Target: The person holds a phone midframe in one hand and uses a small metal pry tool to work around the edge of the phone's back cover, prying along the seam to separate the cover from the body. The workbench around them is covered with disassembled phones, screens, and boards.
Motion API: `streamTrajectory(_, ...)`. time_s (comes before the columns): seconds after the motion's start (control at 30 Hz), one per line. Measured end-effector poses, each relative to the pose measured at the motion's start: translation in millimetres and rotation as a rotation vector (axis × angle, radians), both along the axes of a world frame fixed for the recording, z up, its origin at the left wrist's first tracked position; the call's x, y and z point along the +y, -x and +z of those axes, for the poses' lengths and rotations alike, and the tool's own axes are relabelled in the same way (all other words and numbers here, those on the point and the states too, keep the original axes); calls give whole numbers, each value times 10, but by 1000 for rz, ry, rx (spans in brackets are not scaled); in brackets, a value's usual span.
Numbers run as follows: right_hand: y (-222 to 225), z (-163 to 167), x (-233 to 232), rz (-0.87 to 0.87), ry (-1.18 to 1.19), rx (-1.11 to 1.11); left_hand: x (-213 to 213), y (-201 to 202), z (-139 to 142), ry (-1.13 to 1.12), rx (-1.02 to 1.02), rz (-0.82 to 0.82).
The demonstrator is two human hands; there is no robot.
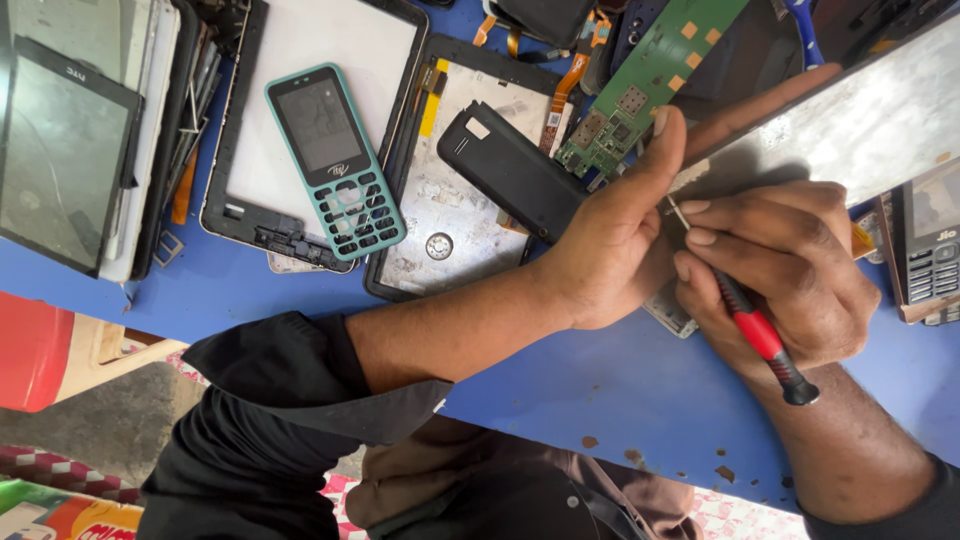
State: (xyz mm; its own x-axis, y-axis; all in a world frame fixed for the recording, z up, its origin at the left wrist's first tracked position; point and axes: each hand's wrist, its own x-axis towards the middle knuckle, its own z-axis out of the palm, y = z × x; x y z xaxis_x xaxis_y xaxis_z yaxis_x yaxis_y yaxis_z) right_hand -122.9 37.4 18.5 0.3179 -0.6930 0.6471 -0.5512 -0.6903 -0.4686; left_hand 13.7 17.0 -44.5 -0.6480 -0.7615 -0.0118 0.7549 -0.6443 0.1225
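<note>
- the right hand (790, 270) is curled shut around a red-and-black screwdriver (762, 335), gripped low like a pen so its thin tip meets the work squarely.
- the left hand (625, 235) is partly closed, thumb raised, pressing a small device (668, 312) onto the blue tabletop (620, 380), seemingly to hold it steady; the device is mostly hidden between both hands.
- just beyond lie a black back cover (510, 170) and a green circuit board (640, 95).
- farther off, a teal keypad phone (335, 160) rests on a tablet frame (235, 215).
</note>
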Motion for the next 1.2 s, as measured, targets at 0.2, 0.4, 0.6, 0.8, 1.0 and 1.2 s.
streamTrajectory(0.2,-41,12,-20,0,23,-14,-4,-48,50,36,-7,-10)
streamTrajectory(0.4,-1,45,5,10,-23,-31,5,-2,66,43,-55,8)
streamTrajectory(0.6,47,82,-35,41,26,-57,-8,32,105,55,-7,-4)
streamTrajectory(0.8,115,118,-114,24,37,-10,-22,80,133,4,-26,-18)
streamTrajectory(1.0,111,181,-76,-32,70,50,-25,102,146,0,-61,-55)
streamTrajectory(1.2,107,177,-70,-31,59,46,-2,92,161,24,-103,-41)
